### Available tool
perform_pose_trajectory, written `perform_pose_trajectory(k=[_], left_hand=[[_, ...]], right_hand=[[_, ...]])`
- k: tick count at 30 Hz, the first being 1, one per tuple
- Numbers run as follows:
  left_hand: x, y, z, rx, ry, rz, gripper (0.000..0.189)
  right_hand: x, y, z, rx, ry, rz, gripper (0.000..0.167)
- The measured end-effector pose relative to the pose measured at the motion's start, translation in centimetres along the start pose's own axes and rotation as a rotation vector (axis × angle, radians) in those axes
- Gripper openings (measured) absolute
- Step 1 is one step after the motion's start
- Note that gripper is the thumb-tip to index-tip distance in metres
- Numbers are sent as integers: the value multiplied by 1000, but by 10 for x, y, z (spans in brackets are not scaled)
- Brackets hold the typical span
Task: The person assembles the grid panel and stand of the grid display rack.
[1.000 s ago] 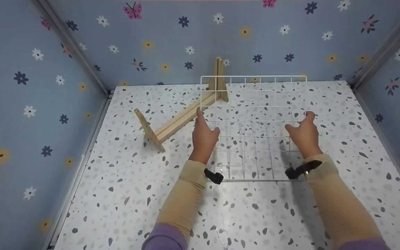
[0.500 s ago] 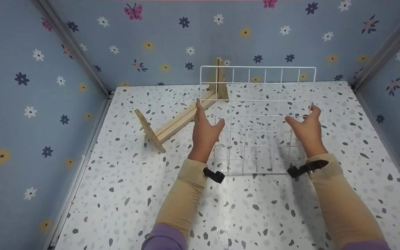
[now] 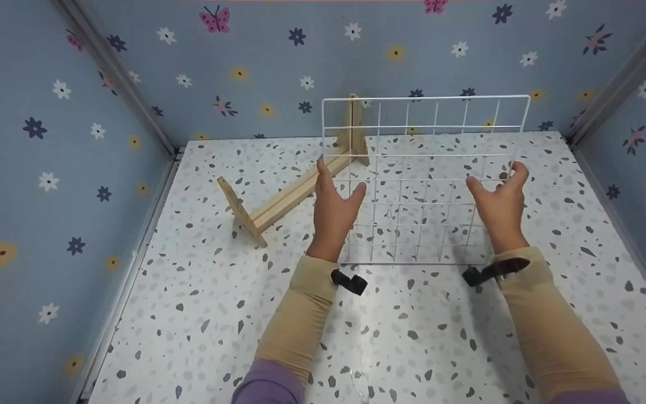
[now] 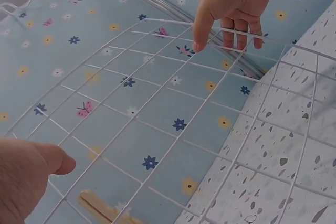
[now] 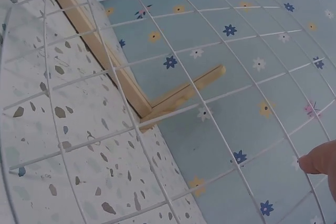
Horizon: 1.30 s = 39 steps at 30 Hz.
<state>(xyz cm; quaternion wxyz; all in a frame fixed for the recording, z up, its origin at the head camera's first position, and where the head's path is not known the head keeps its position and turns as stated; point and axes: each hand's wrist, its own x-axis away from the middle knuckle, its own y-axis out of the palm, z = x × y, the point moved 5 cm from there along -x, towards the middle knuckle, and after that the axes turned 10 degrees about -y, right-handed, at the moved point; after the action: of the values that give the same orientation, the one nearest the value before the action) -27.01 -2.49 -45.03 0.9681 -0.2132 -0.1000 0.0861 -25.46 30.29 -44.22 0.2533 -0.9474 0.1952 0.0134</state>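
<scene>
A white wire grid panel [image 3: 425,98] hangs above the speckled table, tilted with its upper edge towards the back wall. My left hand [image 3: 335,216] holds its left side edge, thumb in front. At the opposite edge, my right hand [image 3: 501,213] grips the panel, its thumb [image 5: 317,160] lying over the mesh in the right wrist view. Through the wires in the left wrist view, the right hand's fingers [image 4: 241,35] show curled behind the rim. Behind and left of the panel stands a wooden frame [image 3: 281,210] with a long crossbar and two upright end boards.
The white speckled table [image 3: 188,325] runs back to a blue floral wall [image 3: 278,45]. Similar panels close the left [image 3: 20,224] and right sides. A metal rail [image 3: 127,292] borders the table's left edge. A thin clear strand lies near the front.
Both hands have raised the wire grid panel; its top edge sits higher and looks wider, and its bottom edge has moved away from me. The wooden frame has stayed put.
</scene>
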Motion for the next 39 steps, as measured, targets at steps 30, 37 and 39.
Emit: perform_pose_trajectory(k=[30, 37, 39], left_hand=[[2, 4, 8, 133, 159, 118, 100], [2, 5, 7, 138, 156, 127, 98], [2, 4, 7, 140, 155, 130, 97]], right_hand=[[3, -2, -13, -88, -90, 161, 94], [4, -1, -15, -101, -93, 185, 93], [5, -1, -15, -104, -96, 195, 93]])
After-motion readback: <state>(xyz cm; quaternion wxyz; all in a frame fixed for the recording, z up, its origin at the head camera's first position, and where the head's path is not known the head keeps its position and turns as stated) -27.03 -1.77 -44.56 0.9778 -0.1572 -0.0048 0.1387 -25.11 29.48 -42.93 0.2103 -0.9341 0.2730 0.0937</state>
